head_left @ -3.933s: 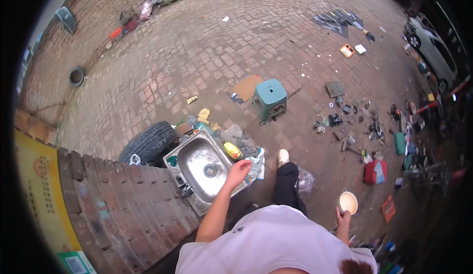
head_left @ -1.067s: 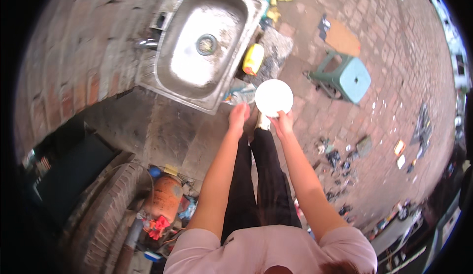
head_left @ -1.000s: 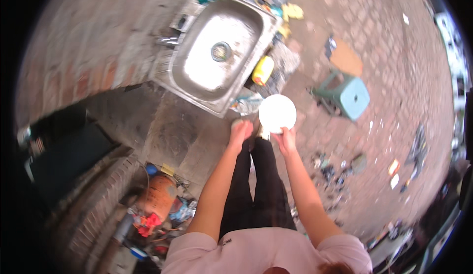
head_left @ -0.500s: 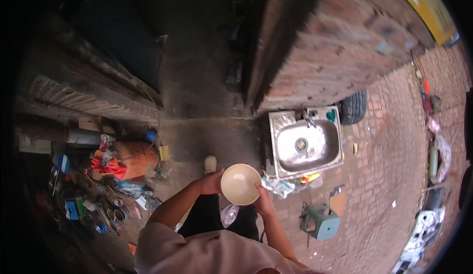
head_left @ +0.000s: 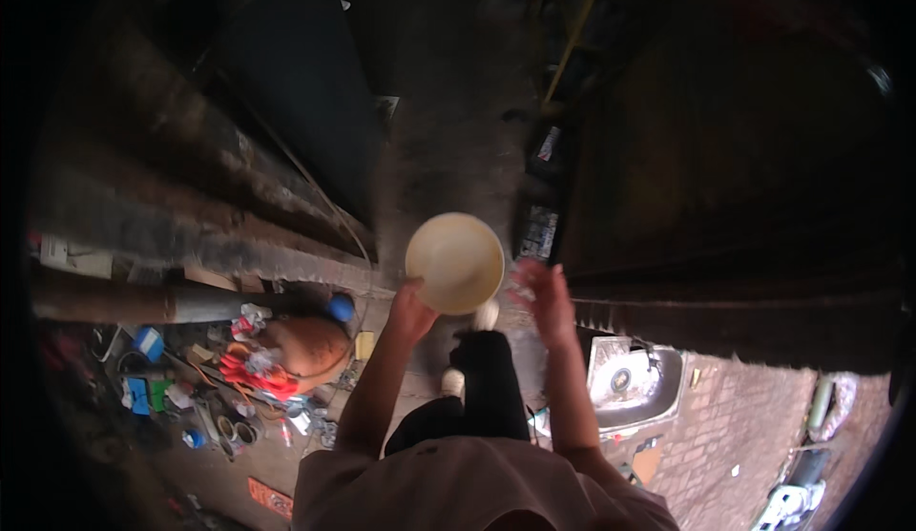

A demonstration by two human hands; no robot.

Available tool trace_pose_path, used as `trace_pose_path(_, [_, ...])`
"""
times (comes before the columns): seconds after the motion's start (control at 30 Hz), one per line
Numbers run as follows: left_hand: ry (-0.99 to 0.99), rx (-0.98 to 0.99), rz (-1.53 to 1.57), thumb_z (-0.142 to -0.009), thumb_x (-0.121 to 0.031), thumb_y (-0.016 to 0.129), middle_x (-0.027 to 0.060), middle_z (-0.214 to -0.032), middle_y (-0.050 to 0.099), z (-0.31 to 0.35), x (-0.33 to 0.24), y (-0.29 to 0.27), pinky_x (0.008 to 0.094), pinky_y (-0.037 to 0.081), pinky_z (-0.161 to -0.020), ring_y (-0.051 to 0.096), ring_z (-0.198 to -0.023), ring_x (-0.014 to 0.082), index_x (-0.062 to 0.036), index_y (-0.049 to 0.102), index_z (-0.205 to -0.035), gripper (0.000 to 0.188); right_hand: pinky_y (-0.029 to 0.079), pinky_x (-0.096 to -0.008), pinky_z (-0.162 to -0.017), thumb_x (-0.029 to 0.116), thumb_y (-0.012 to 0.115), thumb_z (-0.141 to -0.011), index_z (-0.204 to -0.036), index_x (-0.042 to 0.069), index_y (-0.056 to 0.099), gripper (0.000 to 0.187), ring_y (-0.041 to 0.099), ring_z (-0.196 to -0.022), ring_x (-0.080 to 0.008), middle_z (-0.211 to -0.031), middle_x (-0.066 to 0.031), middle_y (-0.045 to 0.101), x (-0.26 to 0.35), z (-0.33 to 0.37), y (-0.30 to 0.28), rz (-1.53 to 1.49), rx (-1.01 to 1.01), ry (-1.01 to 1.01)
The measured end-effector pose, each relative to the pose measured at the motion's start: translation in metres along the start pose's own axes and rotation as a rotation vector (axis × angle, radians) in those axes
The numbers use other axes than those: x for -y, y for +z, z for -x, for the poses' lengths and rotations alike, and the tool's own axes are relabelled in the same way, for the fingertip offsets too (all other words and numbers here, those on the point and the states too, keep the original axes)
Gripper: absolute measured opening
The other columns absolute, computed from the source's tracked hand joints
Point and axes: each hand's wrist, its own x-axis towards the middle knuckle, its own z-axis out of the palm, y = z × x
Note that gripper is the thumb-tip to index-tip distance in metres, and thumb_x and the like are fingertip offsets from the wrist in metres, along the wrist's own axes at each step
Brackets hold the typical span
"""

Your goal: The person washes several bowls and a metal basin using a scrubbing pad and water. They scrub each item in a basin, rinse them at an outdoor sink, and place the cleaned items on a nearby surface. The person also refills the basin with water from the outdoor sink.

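A round cream-coloured bowl is held out in front of me, its hollow side facing up, and nothing shows inside it. My left hand grips its lower left rim, with the thumb over the edge and the other fingers hidden beneath. Off the bowl's right side, a small gap away, is my right hand. It is slightly blurred, with its fingers apart and nothing visible in them.
A dark doorway passage lies ahead, with black boxes along its right side. At left are a round orange-brown container, red gloves and scattered clutter. A metal sink stands behind the wall at lower right.
I have moved forward into the doorway, and the sink has slipped back to the lower right. My right hand has let go of the bowl; my left still holds it, now farther out.
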Motion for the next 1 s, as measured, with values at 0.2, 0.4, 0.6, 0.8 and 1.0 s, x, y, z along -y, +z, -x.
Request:
trace_pose_path(0.2, [0.201,-0.067,-0.366,-0.080,-0.029,0.055,0.0119,-0.128,0.045,-0.141,-0.107,0.049,0.0407,0.039,-0.097,0.044,-0.118,0.0267,-0.0056,0.036,-0.131,0.060,0.045,-0.0356,-0.084,0.029,0.050,-0.090,-0.107,0.006,0.057,0.030,0.055,-0.100,-0.0208,-0.107,-0.0065,0.058,0.021,-0.150,-0.109,0.219,-0.321,-0.167])
trace_pose_path(0.4, [0.210,-0.182,0.031,-0.078,-0.030,0.057,0.0161,-0.129,0.041,-0.239,-0.194,0.101,0.0464,0.036,-0.099,0.041,-0.120,0.0315,-0.0037,0.033,-0.132,0.065,0.045,-0.0373,-0.088,0.022,0.049,-0.090,-0.108,0.005,0.055,0.025,0.055,-0.100,-0.0216,-0.107,-0.0101,0.057,0.111,-0.269,-0.050,-0.014,-0.254,-0.091])
trace_pose_path(0.6, [0.223,-0.196,0.166,-0.079,-0.024,0.057,0.0145,-0.124,0.046,-0.335,-0.271,0.162,0.0433,0.042,-0.092,0.047,-0.114,0.0304,-0.0033,0.040,-0.127,0.055,0.047,-0.0326,-0.083,0.017,0.054,-0.089,-0.110,0.005,0.055,0.024,0.057,-0.097,-0.0183,-0.109,-0.0066,0.059,0.248,-0.445,0.084,-0.089,-0.202,0.011])
trace_pose_path(0.8, [0.393,-0.392,-0.432,-0.074,-0.012,0.067,0.0085,-0.109,0.059,-0.472,-0.338,0.165,0.0340,0.048,-0.082,0.058,-0.098,0.0233,-0.0056,0.053,-0.114,0.043,0.049,-0.0304,-0.079,0.021,0.053,-0.090,-0.105,0.006,0.058,0.022,0.060,-0.087,-0.0165,-0.096,-0.0053,0.063,0.321,-0.615,0.204,0.019,-0.198,0.000])
trace_pose_path(1.0, [0.300,-0.232,0.183,-0.081,-0.025,0.047,0.0103,-0.122,0.050,-0.647,-0.430,0.167,0.0396,0.050,-0.081,0.054,-0.105,0.0249,-0.0117,0.038,-0.129,0.050,0.051,-0.0296,-0.073,0.020,0.052,-0.091,-0.100,0.003,0.059,0.020,0.060,-0.085,-0.0179,-0.093,-0.0065,0.063,0.361,-0.768,0.234,0.033,-0.186,0.042])
